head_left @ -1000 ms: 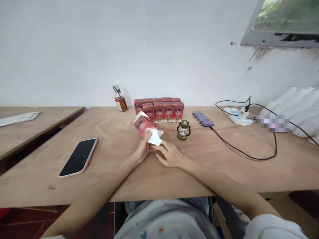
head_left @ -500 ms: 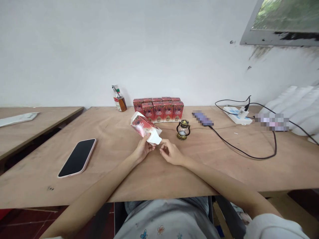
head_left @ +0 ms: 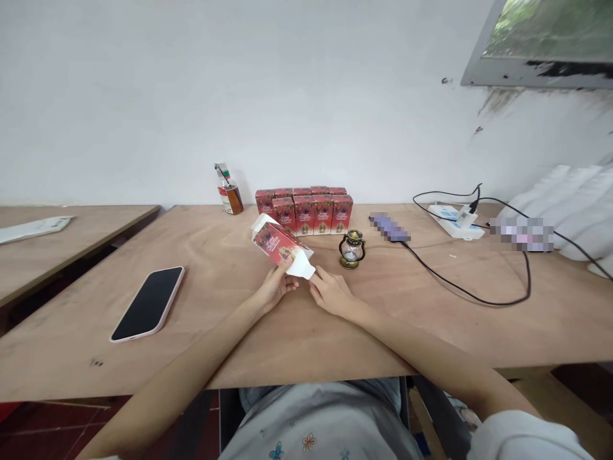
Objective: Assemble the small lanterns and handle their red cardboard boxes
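Note:
A red printed carton (head_left: 275,244) with white inner flaps is tilted above the table, its near end unfolded. My left hand (head_left: 274,287) is closed around the carton's lower end, the thumb on the printed face. At the white flap (head_left: 302,265), the fingertips of my right hand (head_left: 332,292) touch its edge. The fingers of that hand are stretched out, with the thumb apart below them. A small bronze-coloured lantern (head_left: 352,249) with a clear middle stands upright just beyond my right hand.
Several matching red boxes (head_left: 304,216) stand in rows near the wall. A bottle of amber liquid (head_left: 230,197) is left of them. A black-screened phone (head_left: 149,303) lies at left. On the right are another phone (head_left: 390,227), a cable (head_left: 472,297) and a power strip (head_left: 453,222).
My right hand's fingers have straightened from a curl and moved against the flap. The carton has shifted slightly right and turned a little. The lantern and boxes stay put.

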